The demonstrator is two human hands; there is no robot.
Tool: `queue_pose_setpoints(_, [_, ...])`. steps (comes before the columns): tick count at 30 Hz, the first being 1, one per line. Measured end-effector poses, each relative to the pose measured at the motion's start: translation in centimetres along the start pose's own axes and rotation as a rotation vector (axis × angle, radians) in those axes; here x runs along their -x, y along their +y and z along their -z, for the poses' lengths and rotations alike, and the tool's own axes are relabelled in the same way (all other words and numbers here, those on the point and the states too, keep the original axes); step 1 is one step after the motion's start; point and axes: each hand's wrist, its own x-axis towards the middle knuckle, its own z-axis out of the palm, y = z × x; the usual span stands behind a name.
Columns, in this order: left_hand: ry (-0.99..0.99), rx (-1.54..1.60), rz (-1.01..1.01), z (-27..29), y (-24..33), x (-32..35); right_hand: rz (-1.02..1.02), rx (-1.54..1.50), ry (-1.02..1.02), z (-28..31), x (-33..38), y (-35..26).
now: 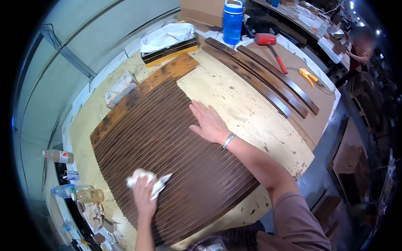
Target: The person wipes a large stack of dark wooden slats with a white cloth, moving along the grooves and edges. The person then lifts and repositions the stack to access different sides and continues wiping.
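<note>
- Looking down from the head view: the left hand [144, 193] grips a crumpled white rag [147, 179], pressed onto the dark slatted wood panel [176, 167] at lower centre.
- Slats run lower left to upper right, directly under the rag.
- Right hand [209, 123] lies flat, fingers spread, on the panel's upper right edge, holding nothing.
- Workbench [234, 96] beneath.
</note>
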Motion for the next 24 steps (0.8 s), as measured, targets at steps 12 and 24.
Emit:
queue_pose_setpoints(12, [0.781,0.919,0.306,3.9,-8.5,-10.0,0.133,0.065,0.050,-2.3,-13.8,-1.8])
queue_pose_setpoints(24, [0.125,-0.041,-0.083,-7.0,-4.7,-32.4,-0.012,0.208,-0.047,-4.8,-20.9,-1.3])
